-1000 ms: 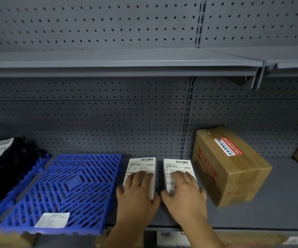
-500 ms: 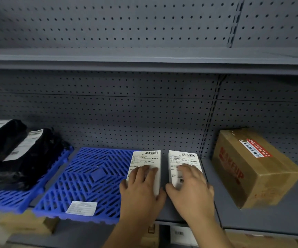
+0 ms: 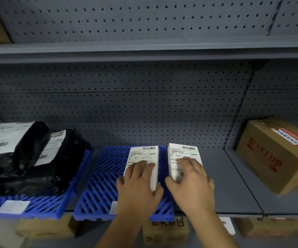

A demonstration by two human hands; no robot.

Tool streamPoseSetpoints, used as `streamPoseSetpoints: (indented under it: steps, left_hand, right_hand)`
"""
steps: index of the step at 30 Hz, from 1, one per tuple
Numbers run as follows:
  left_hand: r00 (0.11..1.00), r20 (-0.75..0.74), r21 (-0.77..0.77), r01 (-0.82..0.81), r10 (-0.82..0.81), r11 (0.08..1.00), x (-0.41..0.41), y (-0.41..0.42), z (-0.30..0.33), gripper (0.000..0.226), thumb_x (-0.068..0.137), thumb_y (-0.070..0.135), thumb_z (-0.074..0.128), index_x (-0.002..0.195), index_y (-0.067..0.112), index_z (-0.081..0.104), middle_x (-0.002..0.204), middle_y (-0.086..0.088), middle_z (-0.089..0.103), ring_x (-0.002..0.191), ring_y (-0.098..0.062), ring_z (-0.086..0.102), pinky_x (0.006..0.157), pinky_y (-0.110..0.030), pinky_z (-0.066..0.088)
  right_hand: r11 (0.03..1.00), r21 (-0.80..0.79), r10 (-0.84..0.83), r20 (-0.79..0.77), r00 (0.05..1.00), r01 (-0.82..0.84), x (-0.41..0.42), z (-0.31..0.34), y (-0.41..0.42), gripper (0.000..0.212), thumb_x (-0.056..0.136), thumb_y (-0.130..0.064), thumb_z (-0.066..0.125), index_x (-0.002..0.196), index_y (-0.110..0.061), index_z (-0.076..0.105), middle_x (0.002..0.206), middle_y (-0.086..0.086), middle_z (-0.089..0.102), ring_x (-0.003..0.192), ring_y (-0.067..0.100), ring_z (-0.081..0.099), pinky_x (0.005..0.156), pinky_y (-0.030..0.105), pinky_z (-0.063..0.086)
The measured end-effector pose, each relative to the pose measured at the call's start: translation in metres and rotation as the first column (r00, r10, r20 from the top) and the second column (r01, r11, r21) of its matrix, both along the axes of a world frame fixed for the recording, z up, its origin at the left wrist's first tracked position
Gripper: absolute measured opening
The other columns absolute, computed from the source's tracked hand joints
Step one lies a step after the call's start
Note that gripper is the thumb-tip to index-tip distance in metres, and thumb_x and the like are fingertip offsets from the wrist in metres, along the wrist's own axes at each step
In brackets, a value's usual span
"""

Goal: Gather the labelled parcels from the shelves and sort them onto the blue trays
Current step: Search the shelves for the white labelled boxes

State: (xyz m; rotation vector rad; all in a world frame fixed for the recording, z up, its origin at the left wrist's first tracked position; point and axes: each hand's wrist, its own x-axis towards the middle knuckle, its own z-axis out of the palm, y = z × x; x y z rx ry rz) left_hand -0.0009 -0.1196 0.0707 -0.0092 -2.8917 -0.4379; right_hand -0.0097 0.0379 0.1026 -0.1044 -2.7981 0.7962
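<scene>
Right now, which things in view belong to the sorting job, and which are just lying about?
Job:
left white parcel, under left hand
right white parcel, under right hand
middle blue tray
left blue tray
black bag parcels

Lying about:
MAKEUP carton
cartons below shelf

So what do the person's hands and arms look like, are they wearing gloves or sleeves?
No gloves and no sleeves in view. The left hand and the right hand are bare, as are both forearms down to the bottom edge of the picture. No rings, watch, bands or markings are visible on either.
</scene>
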Motion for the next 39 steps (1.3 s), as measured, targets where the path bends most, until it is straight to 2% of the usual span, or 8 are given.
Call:
streamPoseSetpoints:
  steps: [4, 11, 18, 25, 30, 34, 39]
  left_hand:
    - [1.000, -0.007, 0.019, -0.005, 0.005, 1.000, 0.003, -0.015, -0.001, 0.062, 0.091, 0.062, 0.040, 0.149, 0.047, 0.026, 0.156, 0.020, 0.023, 0.145, -0.013, 0.020, 0.115, -0.047, 0.027]
    - [0.998, -0.021, 0.051, -0.053, 0.054, 0.997, -0.001, -0.022, 0.006, 0.061, 0.093, 0.062, 0.041, 0.150, 0.045, 0.027, 0.155, 0.022, 0.024, 0.144, -0.010, 0.018, 0.116, -0.046, 0.026]
    - [0.994, -0.002, 0.149, -0.105, 0.106, 0.983, -0.002, -0.030, 0.009, 0.059, 0.091, 0.062, 0.046, 0.147, 0.046, 0.033, 0.152, 0.024, 0.029, 0.142, -0.010, 0.024, 0.112, -0.050, 0.034]
    - [0.994, 0.006, 0.177, -0.110, 0.111, 0.978, -0.014, -0.054, 0.004, 0.060, 0.091, 0.061, 0.046, 0.147, 0.046, 0.032, 0.152, 0.025, 0.029, 0.142, -0.008, 0.023, 0.112, -0.050, 0.035]
    - [0.997, 0.017, 0.150, -0.077, 0.075, 0.986, -0.026, -0.081, 0.002, 0.059, 0.092, 0.061, 0.046, 0.148, 0.047, 0.030, 0.152, 0.025, 0.027, 0.142, -0.007, 0.021, 0.114, -0.047, 0.031]
    - [0.999, 0.035, 0.087, -0.035, 0.032, 0.996, -0.038, -0.107, 0.000, 0.061, 0.091, 0.060, 0.048, 0.148, 0.046, 0.031, 0.152, 0.023, 0.030, 0.142, -0.009, 0.024, 0.112, -0.046, 0.032]
    - [0.996, 0.081, 0.038, 0.028, -0.031, 0.999, -0.046, -0.126, -0.006, 0.065, 0.090, 0.063, 0.047, 0.150, 0.046, 0.028, 0.154, 0.024, 0.027, 0.145, -0.008, 0.021, 0.112, -0.046, 0.031]
  right_hand:
    - [1.000, 0.008, -0.001, -0.002, 1.000, 0.001, 0.001, -0.001, -0.014, 0.062, 0.080, -0.055, 0.055, 0.139, -0.037, 0.049, 0.146, -0.021, 0.043, 0.138, 0.004, 0.035, 0.108, 0.046, 0.036]
    - [0.999, -0.001, 0.046, -0.003, 0.999, -0.046, -0.010, 0.002, -0.024, 0.063, 0.080, -0.056, 0.054, 0.140, -0.038, 0.047, 0.147, -0.021, 0.043, 0.138, 0.004, 0.035, 0.109, 0.046, 0.036]
    - [0.995, -0.025, 0.091, -0.004, 0.996, -0.091, -0.016, -0.002, -0.030, 0.063, 0.079, -0.057, 0.055, 0.139, -0.039, 0.048, 0.146, -0.022, 0.042, 0.139, 0.003, 0.034, 0.110, 0.045, 0.037]
    - [0.995, 0.009, 0.097, 0.021, 0.995, -0.097, -0.025, -0.007, -0.046, 0.063, 0.080, -0.058, 0.056, 0.139, -0.038, 0.049, 0.149, -0.022, 0.040, 0.141, 0.002, 0.032, 0.111, 0.044, 0.035]
    - [0.997, 0.016, 0.078, 0.054, 0.995, -0.079, -0.037, -0.007, -0.075, 0.063, 0.079, -0.057, 0.057, 0.139, -0.038, 0.049, 0.149, -0.021, 0.042, 0.141, 0.004, 0.033, 0.112, 0.045, 0.034]
    - [0.997, 0.017, 0.075, 0.086, 0.993, -0.076, -0.044, -0.010, -0.099, 0.062, 0.079, -0.056, 0.056, 0.138, -0.036, 0.052, 0.145, -0.023, 0.045, 0.137, 0.004, 0.038, 0.107, 0.044, 0.036]
    - [0.995, 0.054, 0.075, 0.115, 0.991, -0.082, -0.047, -0.012, -0.120, 0.061, 0.081, -0.053, 0.055, 0.139, -0.034, 0.053, 0.146, -0.021, 0.045, 0.136, 0.004, 0.039, 0.110, 0.046, 0.035]
